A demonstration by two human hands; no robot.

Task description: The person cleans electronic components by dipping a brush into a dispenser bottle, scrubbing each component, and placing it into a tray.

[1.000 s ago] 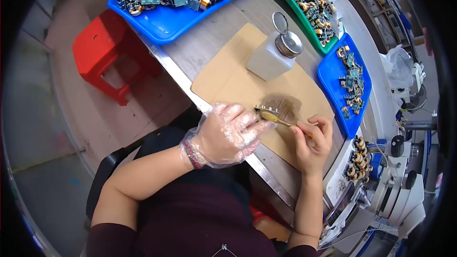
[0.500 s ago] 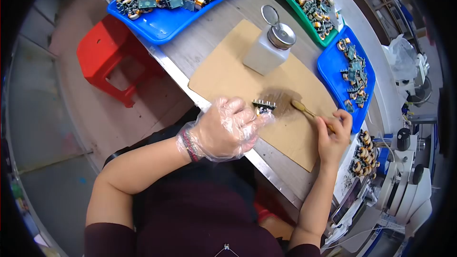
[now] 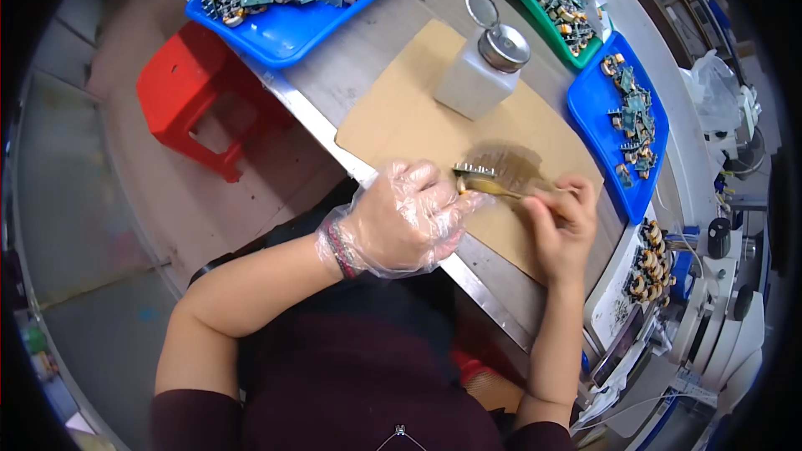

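My left hand (image 3: 405, 221), in a clear plastic glove, pinches a small circuit board (image 3: 473, 169) with a row of pins along its upper edge. The glove and fingers hide much of the board. In my bare right hand (image 3: 565, 225) is a small brush (image 3: 499, 190), its yellowish-brown head against or right over the board; motion blur leaves the contact unclear. Both are above a tan cardboard sheet (image 3: 388, 104), which has a dark wet patch (image 3: 514, 162) beyond the board. A white square dispenser bottle (image 3: 476, 79) with its metal lid flipped up stands on the sheet.
Circuit boards fill a blue tray (image 3: 280, 48) at the far left and a green tray (image 3: 581, 60) at the back. A smaller blue tray (image 3: 643, 200) holds more at right, near coil parts (image 3: 650, 267). A red stool (image 3: 180, 88) stands left of the table's metal edge.
My right hand has moved left, bringing the brush from over the wet patch to the board in my left hand. The left hand keeps its hold, and the view has shifted slightly.
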